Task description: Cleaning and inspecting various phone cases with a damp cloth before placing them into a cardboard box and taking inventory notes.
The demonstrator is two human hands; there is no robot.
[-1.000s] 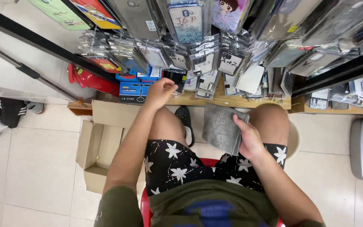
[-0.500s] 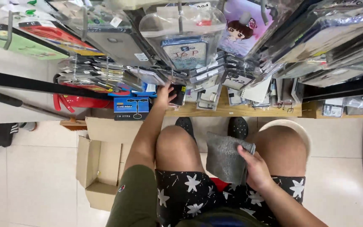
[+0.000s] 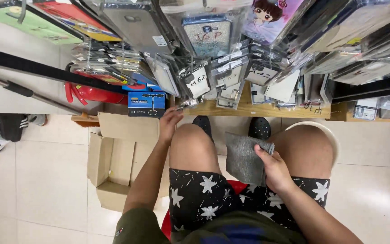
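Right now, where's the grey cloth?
In the head view the grey cloth hangs between the knees, held at its top corner by the right hand, below the wooden shelf edge.

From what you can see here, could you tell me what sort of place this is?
Probably a small phone-accessory shop: packaged phone cases hang in dense rows over a wooden shelf, an open cardboard box sits on the tiled floor.
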